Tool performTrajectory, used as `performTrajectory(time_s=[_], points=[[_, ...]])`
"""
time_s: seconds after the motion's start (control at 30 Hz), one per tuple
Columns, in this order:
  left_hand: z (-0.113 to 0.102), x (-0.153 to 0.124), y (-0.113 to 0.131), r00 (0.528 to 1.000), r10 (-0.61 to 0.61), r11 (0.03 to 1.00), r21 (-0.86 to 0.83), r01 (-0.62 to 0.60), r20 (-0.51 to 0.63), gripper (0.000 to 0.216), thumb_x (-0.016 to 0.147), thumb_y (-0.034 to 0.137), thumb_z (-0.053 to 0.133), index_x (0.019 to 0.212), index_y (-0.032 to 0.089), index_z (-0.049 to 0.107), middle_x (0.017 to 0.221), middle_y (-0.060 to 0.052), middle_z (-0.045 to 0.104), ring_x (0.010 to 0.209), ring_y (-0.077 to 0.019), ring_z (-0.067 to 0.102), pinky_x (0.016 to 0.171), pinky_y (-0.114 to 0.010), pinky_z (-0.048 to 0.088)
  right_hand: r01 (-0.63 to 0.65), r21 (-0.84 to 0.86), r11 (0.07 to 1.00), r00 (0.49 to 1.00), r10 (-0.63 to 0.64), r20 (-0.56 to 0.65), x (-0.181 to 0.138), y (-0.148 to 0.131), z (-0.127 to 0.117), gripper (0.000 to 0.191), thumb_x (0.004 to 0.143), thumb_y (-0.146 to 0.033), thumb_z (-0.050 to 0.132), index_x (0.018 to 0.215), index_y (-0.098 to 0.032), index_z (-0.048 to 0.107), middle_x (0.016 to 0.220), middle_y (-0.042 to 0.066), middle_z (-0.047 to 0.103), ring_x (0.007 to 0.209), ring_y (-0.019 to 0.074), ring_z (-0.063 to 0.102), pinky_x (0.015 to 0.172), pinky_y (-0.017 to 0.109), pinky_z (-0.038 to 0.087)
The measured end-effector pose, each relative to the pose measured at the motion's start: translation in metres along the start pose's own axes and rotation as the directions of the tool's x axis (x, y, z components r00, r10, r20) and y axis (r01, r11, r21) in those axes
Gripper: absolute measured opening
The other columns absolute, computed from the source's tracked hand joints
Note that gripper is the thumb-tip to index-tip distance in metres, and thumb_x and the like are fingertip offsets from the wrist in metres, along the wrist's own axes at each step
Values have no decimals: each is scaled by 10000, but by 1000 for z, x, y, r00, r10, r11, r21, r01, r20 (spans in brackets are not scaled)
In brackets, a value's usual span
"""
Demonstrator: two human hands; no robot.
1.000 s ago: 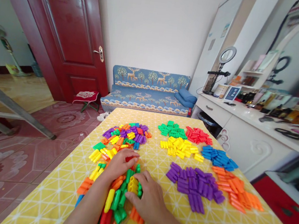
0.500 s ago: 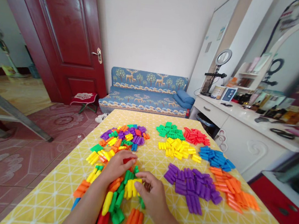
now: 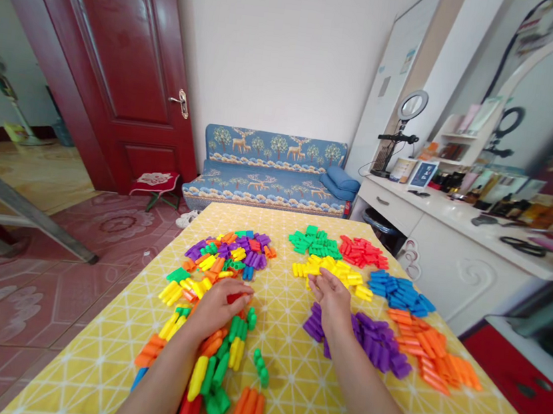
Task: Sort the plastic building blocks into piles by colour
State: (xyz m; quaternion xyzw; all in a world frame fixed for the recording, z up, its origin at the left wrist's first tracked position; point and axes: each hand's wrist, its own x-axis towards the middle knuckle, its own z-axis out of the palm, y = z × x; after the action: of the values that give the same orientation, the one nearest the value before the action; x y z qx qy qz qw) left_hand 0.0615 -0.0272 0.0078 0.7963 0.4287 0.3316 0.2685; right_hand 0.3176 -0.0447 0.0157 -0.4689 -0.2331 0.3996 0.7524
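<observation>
My left hand [image 3: 219, 304] rests over the mixed strip of plastic tube blocks on the left, its fingers curled down around a red block [image 3: 241, 299], partly hidden. My right hand [image 3: 333, 301] reaches over the near edge of the yellow block pile [image 3: 334, 271], fingertips pinched together on yellow pieces that the fingers mostly cover. Below its wrist spreads the purple block pile [image 3: 375, 343]. Between my arms lie a small row of green blocks [image 3: 261, 367] and a joined orange group [image 3: 248, 412]. Green and yellow blocks [image 3: 237, 343] sit right of my left wrist.
Sorted piles of green [image 3: 315, 242], red [image 3: 362, 252], blue [image 3: 401, 293] and orange blocks [image 3: 433, 350] lie on the right of the table. A mixed heap [image 3: 230, 252] is at the far left. A white dresser [image 3: 461, 223] stands to the right, a blue sofa [image 3: 270, 179] beyond.
My right hand has moved right and away from me, from the yellow blocks beside the left strip to the yellow pile. Some yellow blocks have left the strip. My left hand stays put.
</observation>
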Motion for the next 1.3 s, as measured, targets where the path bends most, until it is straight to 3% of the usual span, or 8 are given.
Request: performTrajectory(time_s=[0.17, 0.33, 0.47, 0.57, 0.67, 0.83, 1.0, 1.3], points=[[0, 0, 1, 1000, 15, 1000, -15, -15, -2, 287, 862, 383, 560, 1021, 232, 745, 1088, -78, 698, 1074, -233, 602, 975, -383, 451, 49, -59, 997, 992, -55, -112, 10, 15, -8, 388, 555, -307, 738, 901, -164, 639, 935, 70, 691, 947, 218, 656, 785, 312, 552], [0, 0, -1, 1000, 15, 1000, -6, -15, -8, 282, 849, 373, 572, 1028, 242, 746, 1102, -83, 689, 1073, -241, 603, 977, -399, 448, 60, -241, 969, 992, -84, -92, -8, 17, -7, 497, 615, -372, 689, 1057, -156, 623, 1007, 83, 685, 837, 197, 653, 659, 283, 521], [0, 0, -1, 1000, 12, 1000, -9, -12, -7, 276, 847, 359, 571, 1029, 247, 746, 1107, -81, 685, 1075, -238, 603, 978, -396, 450, 146, -387, 910, 984, -92, 155, -25, 9, 4, 361, 672, -386, 645, 959, -168, 642, 895, 50, 685, 716, 163, 621, 612, 270, 483], [0, 0, 0, 1000, 4, 1000, 5, -4, -8, 279, 849, 360, 569, 1035, 247, 744, 1102, -80, 684, 1075, -232, 602, 980, -390, 449, 242, -496, 834, 832, 84, 548, -42, 6, 14, 258, 717, -373, 630, 870, -169, 670, 789, 28, 673, 678, 158, 608, 608, 269, 467], [0, 0, 1, 1000, 9, 1000, 10, -8, -12, 286, 854, 375, 564, 1031, 241, 744, 1097, -81, 686, 1081, -233, 598, 984, -388, 446, 408, -587, 699, 670, 207, 713, -61, 8, 20, 289, 703, -326, 696, 954, -183, 695, 873, 32, 679, 750, 165, 609, 677, 277, 459], [-1, -1, 3, 1000, 17, 1000, 5, -17, -3, 300, 860, 381, 555, 1044, 230, 738, 1102, -86, 685, 1074, -231, 600, 979, -385, 452, 559, -654, 510, 679, 170, 714, -81, 19, 23, 761, 628, -238, 779, 1336, -288, 507, 1111, 47, 611, 815, 171, 589, 697, 274, 443], [-1, -1, 4, 1000, 12, 1000, -6, -12, -5, 305, 862, 401, 554, 1026, 229, 744, 1102, -88, 685, 1091, -238, 593, 993, -402, 445, 617, -575, 538, 620, 118, 776, -83, 31, 24, 488, 695, -157, 701, 1160, -289, 628, 1060, 16, 622, 776, 141, 579, 705, 254, 435], [1, 0, 2, 1000, 13, 1000, 9, -13, -26, 284, 857, 382, 561, 1022, 244, 747, 1088, -77, 695, 1076, -233, 600, 987, -391, 446, 529, -592, 608, 725, 39, 688, -76, 46, 22, 342, 658, -63, 533, 932, -217, 666, 828, -8, 658, 705, 136, 586, 669, 233, 448]])
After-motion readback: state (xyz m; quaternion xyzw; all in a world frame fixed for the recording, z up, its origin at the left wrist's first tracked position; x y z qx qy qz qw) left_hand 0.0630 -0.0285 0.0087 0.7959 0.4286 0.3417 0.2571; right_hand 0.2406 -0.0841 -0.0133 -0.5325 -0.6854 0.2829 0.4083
